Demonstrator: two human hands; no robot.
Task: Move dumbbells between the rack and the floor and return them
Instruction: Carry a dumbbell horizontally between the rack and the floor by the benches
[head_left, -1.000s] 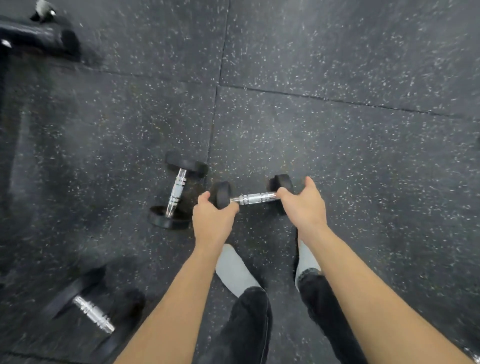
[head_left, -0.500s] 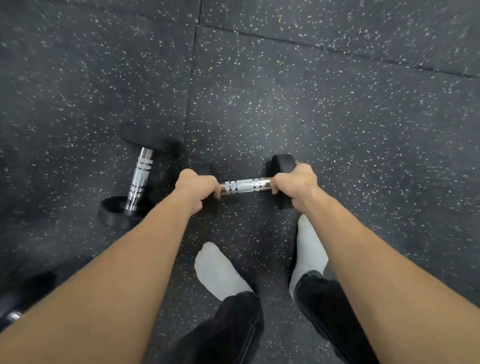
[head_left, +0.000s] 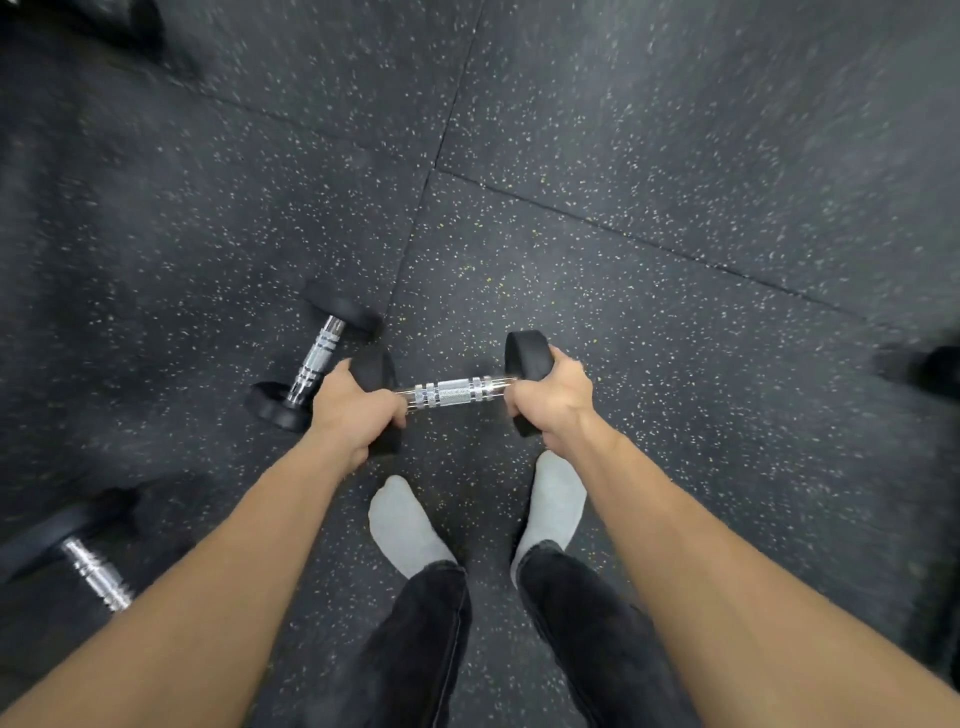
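1. Holding one dumbbell (head_left: 451, 391) with both hands, I have it level in front of my legs, above my two socked feet (head_left: 405, 525); I think it hangs just off the floor (head_left: 623, 156), but I cannot tell for sure
2. My left hand (head_left: 353, 413) is closed around the black left end weight, and my right hand (head_left: 553, 397) is closed around the black right end weight; the shiny bar between them is bare
3. I think it is heavy for its size, hard and stiff, and it will not bend or break; the danger is to my toes if it drops
4. The rubber ends look round and smooth, so my hands could slip there; the rough part in the middle of the bar looks like the best place to take hold, with one hand wrapped right around it
5. Counting dumbbells, I see three: the one I hold, a second dumbbell (head_left: 314, 361) lying on the floor just beside my left hand, and a third dumbbell (head_left: 96, 571) lying by my left arm near the edge of the view
6. Dark blurry shapes sit at the top left and far right; I cannot tell what they are, and I see no rack for sure
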